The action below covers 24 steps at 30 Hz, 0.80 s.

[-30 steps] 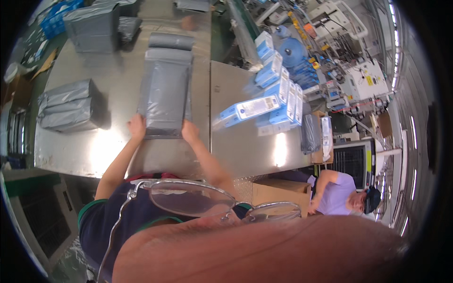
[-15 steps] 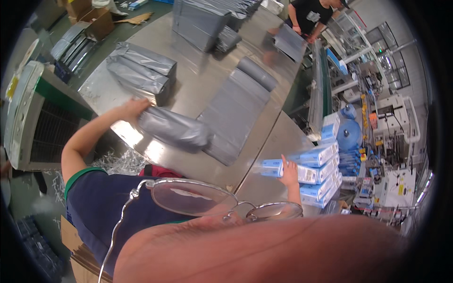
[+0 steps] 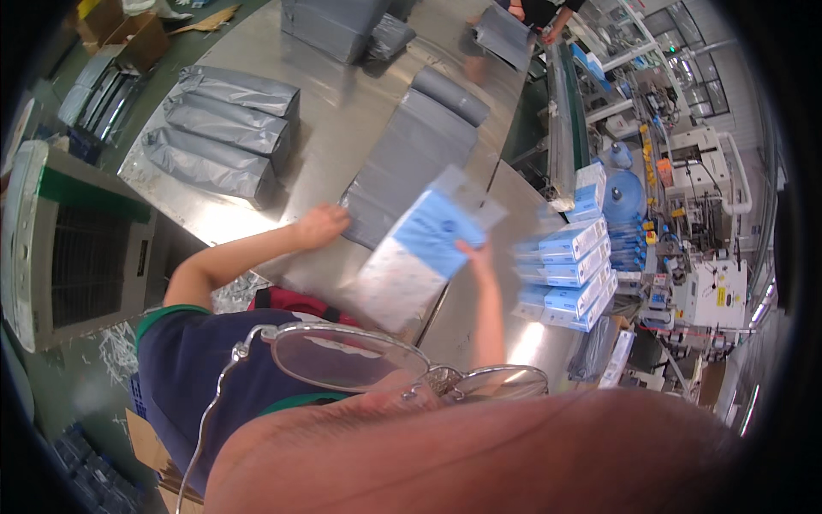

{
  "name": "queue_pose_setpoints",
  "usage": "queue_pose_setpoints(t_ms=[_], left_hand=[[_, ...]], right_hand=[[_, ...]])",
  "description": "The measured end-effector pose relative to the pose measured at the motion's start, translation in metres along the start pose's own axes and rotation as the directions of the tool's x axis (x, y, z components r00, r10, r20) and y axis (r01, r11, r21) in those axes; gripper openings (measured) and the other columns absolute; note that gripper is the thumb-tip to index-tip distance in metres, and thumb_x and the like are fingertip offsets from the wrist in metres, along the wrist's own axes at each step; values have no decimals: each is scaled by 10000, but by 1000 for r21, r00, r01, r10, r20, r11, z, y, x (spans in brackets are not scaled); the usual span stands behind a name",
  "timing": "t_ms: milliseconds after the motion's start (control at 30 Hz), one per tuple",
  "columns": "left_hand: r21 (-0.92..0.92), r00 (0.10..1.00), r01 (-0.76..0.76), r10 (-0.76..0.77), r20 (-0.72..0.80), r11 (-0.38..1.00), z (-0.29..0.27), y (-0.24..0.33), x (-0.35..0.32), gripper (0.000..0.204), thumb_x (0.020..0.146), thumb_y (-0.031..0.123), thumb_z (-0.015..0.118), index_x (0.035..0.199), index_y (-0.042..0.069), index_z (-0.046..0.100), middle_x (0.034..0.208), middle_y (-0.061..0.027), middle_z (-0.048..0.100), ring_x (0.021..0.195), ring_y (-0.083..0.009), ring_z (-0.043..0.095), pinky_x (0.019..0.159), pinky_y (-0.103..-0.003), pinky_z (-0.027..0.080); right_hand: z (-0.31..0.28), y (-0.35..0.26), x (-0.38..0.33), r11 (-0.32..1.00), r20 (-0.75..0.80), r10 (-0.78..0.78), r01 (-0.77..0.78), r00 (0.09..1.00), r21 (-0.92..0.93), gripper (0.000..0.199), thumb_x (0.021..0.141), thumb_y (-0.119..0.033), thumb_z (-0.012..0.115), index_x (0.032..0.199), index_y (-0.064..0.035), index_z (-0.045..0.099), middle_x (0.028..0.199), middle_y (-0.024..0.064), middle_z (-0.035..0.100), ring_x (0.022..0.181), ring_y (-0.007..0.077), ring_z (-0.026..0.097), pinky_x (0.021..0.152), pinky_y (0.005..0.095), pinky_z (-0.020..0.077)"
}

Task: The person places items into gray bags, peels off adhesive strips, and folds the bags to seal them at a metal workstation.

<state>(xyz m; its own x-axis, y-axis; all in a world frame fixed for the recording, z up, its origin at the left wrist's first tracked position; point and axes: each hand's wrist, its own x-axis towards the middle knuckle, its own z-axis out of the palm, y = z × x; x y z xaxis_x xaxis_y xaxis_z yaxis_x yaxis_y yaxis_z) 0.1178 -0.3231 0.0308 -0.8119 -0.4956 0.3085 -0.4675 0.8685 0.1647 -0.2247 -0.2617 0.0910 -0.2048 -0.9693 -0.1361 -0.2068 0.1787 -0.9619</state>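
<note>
A blue-and-white box (image 3: 417,257), smeared by motion, is in my right hand (image 3: 476,256), which grips its right edge and tilts it over the near end of the flat grey plastic bags (image 3: 411,158). At the near left corner of those bags is my left hand (image 3: 324,226), fingers curled together at the bag's edge; the fingertips are partly hidden. Three wrapped grey parcels (image 3: 210,167) lie side by side on the metal table to the left. A stack of similar blue-and-white boxes (image 3: 569,270) stands to the right of my right hand.
Larger grey bundles (image 3: 334,30) stand at the table's far side. Beyond, a co-worker's hands (image 3: 548,34) are near another grey bag (image 3: 503,38). A conveyor (image 3: 561,128) and machinery run along the right. A green-and-white cabinet (image 3: 81,248) stands left of the metal table (image 3: 334,111).
My left hand has let go of a grey parcel, now beside the others, and moved right to the flat bags. My right hand has brought a box from the stack leftward over the bags.
</note>
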Motion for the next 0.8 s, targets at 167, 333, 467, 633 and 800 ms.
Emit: queue_pose_setpoints(t_ms=[167,333,467,633,800], left_hand=[[110,994,-105,104,8,988,72,-8,46,194,653,153,483,837,92,474,779,-39,481,749,-183,484,610,-293,401],[198,987,-53,21,158,979,102,-19,58,172,696,211,476,828,104,499,743,-45,496,697,-197,515,556,-325,413],[-179,868,391,-297,398,903,80,-41,97,178,705,256,497,765,93,536,703,-75,509,679,-244,532,554,-346,424],[-256,988,147,-128,89,956,40,-12,110,173,681,251,534,672,79,549,689,-84,502,687,-257,526,570,-341,430],[-163,929,62,-116,-353,985,42,-7,62,106,652,127,528,709,56,473,690,-98,460,669,-263,493,582,-331,428]], right_hand=[[35,120,-8,993,-31,-73,70,997,-95,518,655,-259,648,1063,-31,425,972,71,505,855,140,494,704,257,411],[45,82,-16,988,81,126,-132,989,82,370,759,-256,531,1034,-20,454,806,48,564,740,129,539,584,258,441],[75,39,9,971,200,182,-144,963,-193,481,764,-249,498,1183,-86,325,638,58,574,605,138,555,530,239,428],[111,13,43,389,-27,-99,14,995,-921,674,660,-212,571,1232,-125,226,663,121,554,591,276,537,559,354,423],[100,64,10,582,-239,-516,132,823,-803,627,631,-149,556,1197,-125,287,857,126,554,701,311,548,605,386,433]])
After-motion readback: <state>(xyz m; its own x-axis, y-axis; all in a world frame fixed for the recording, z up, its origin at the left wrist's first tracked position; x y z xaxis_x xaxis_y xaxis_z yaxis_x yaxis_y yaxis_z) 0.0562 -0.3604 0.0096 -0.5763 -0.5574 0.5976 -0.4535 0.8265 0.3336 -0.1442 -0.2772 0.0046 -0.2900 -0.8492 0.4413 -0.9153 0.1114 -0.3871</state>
